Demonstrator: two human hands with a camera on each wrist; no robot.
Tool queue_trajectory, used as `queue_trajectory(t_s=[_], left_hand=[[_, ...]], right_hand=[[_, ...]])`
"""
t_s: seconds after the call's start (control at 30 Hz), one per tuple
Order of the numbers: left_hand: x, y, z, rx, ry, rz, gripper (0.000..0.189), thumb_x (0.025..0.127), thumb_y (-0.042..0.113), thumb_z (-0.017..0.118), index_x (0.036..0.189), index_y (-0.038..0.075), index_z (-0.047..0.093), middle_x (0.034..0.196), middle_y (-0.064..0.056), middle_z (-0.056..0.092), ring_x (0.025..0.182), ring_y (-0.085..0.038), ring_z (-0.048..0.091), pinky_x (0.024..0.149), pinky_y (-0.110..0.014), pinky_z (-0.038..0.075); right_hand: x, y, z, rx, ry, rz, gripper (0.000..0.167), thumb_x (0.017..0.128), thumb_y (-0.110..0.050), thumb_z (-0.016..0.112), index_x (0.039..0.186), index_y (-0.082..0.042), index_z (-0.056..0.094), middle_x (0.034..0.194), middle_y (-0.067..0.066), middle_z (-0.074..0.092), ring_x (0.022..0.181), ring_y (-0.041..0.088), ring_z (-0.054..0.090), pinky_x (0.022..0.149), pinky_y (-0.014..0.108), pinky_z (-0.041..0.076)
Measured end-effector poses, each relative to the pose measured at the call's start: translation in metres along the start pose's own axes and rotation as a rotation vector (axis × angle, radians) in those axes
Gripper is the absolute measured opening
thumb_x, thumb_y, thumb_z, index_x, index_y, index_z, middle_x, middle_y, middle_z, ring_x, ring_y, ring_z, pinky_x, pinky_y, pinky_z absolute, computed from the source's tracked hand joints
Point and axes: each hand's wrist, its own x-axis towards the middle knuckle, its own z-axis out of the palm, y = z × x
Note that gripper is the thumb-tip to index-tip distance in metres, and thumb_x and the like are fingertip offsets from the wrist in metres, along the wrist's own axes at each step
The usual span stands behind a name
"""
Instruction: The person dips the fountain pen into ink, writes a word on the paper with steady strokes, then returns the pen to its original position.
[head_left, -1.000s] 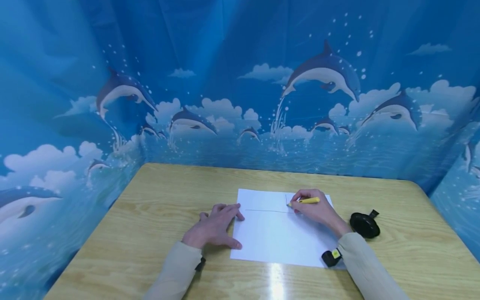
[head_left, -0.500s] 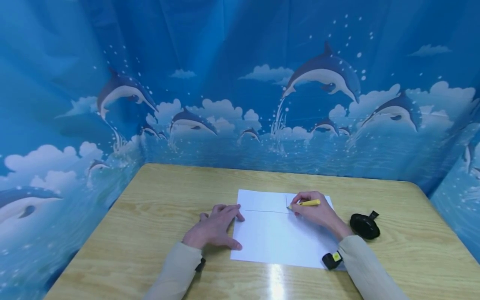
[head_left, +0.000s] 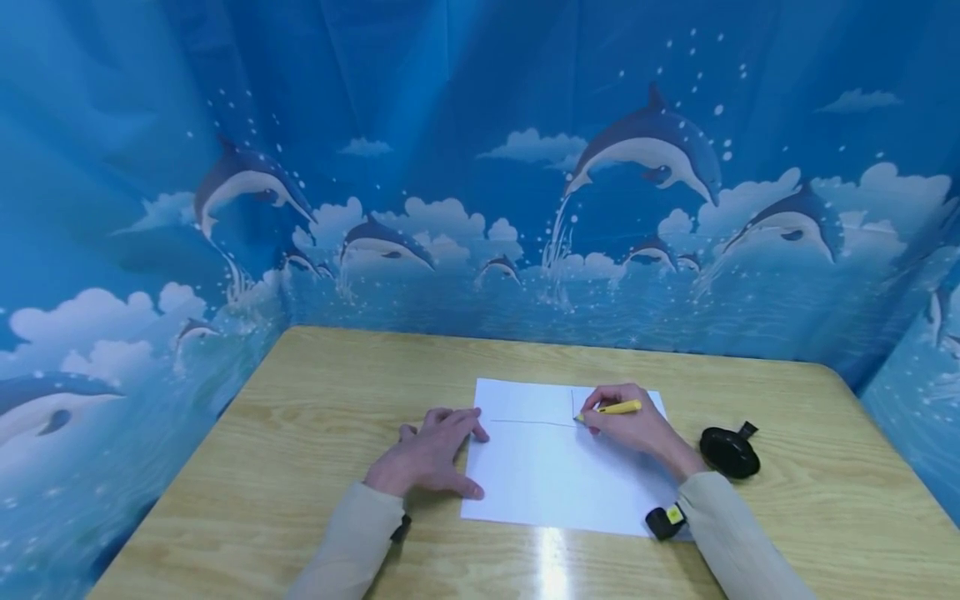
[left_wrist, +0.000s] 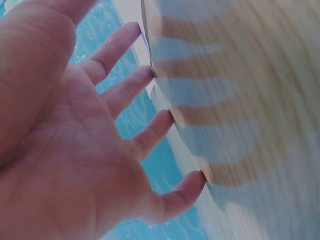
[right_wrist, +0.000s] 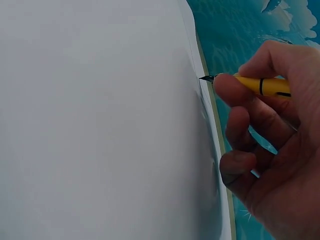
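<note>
A white sheet of paper (head_left: 540,475) lies on the table, with a long thin line running across its upper part and a short upright line near the top right. My right hand (head_left: 637,421) pinches a yellow fountain pen (head_left: 621,407), its dark nib at the paper by the foot of the upright line. In the right wrist view the pen (right_wrist: 272,86) sits between thumb and fingers, nib pointing left. My left hand (head_left: 427,458) rests spread at the paper's left edge. The left wrist view shows the left hand's (left_wrist: 95,135) fingertips touching down on the surface.
Right of the paper on the wood-grain table (head_left: 322,400) is a round black object (head_left: 730,452) with a short tab. A small black wrist device (head_left: 664,522) with a yellow mark overlaps the paper's lower right corner. A blue dolphin-print curtain (head_left: 450,167) surrounds the table.
The right hand has shifted slightly toward the person, bringing the pen nib down along the upright line to near the long line. The left hand stays still.
</note>
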Motion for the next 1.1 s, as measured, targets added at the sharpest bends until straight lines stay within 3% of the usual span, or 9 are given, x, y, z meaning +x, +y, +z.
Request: queue_trajectory(t_s=[0.37, 0.67, 1.1], left_hand=[[-0.0002, 0.0009, -0.0002, 0.004, 0.001, 0.001, 0.069, 0.074, 0.051, 0.088, 0.132, 0.028, 0.058, 0.169, -0.001, 0.031, 0.153, -0.042, 0.026, 0.107, -0.085, 0.024], [0.0003, 0.0007, 0.0002, 0.013, 0.007, 0.003, 0.069, 0.073, 0.052, 0.088, 0.132, 0.029, 0.058, 0.169, -0.001, 0.032, 0.152, -0.042, 0.026, 0.107, -0.086, 0.024], [0.0001, 0.0011, 0.0002, 0.015, 0.003, -0.004, 0.069, 0.074, 0.052, 0.087, 0.132, 0.028, 0.058, 0.169, -0.001, 0.031, 0.153, -0.042, 0.024, 0.108, -0.085, 0.024]], right_hand=[[-0.0026, -0.0004, 0.0017, 0.007, -0.016, 0.004, 0.014, 0.091, -0.021, 0.074, 0.096, -0.009, 0.074, 0.078, 0.006, 0.072, 0.071, 0.021, 0.063, 0.063, 0.025, 0.049], [-0.0031, -0.0011, 0.0038, -0.006, -0.017, 0.042, 0.009, 0.089, -0.019, 0.072, 0.094, -0.011, 0.074, 0.076, 0.005, 0.071, 0.067, 0.020, 0.061, 0.059, 0.024, 0.046], [-0.0062, -0.0035, 0.0063, -0.005, -0.060, 0.013, 0.009, 0.090, -0.020, 0.072, 0.091, -0.011, 0.073, 0.073, 0.005, 0.071, 0.061, 0.015, 0.055, 0.053, 0.023, 0.041]])
